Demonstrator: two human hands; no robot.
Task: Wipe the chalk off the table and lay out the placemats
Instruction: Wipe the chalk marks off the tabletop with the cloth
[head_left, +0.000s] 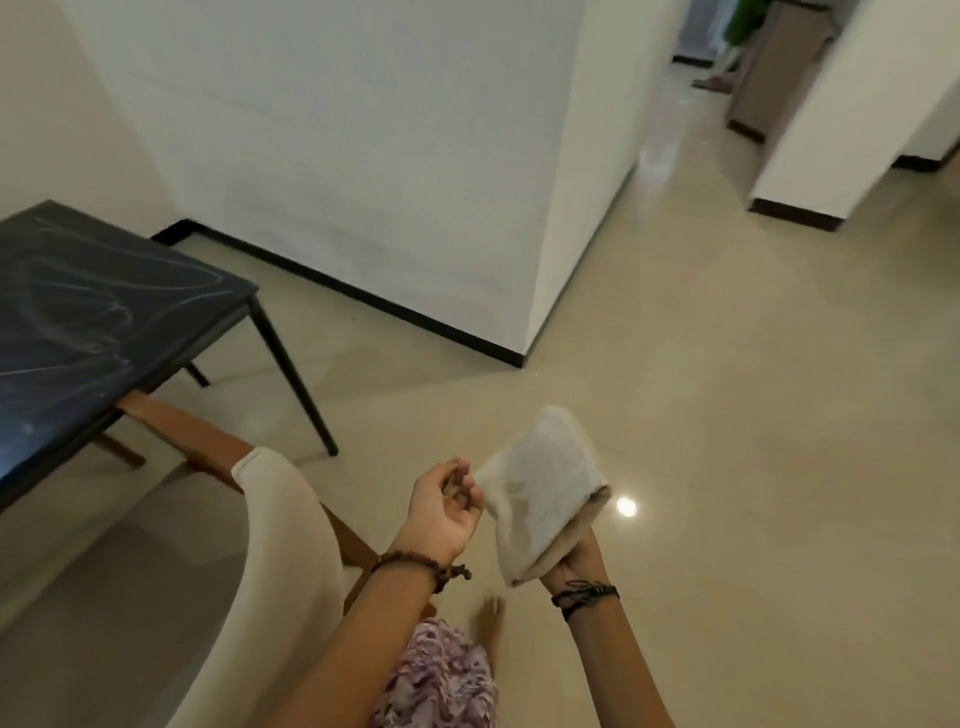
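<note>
A folded white cloth (540, 488) lies over my right hand (574, 564), which holds it from below, palm up. My left hand (444, 506) pinches the cloth's left corner with its fingertips. Both hands are raised above the floor, well to the right of the table. The dark table (104, 322) stands at the left, its top covered in white chalk scribbles. No placemats are in view.
A cream upholstered chair (280, 545) with wooden arms is tucked at the table's near edge, just left of my arms. A white wall corner (545, 260) juts out ahead. Glossy beige floor spreads right toward a hallway with a brown cabinet (774, 73).
</note>
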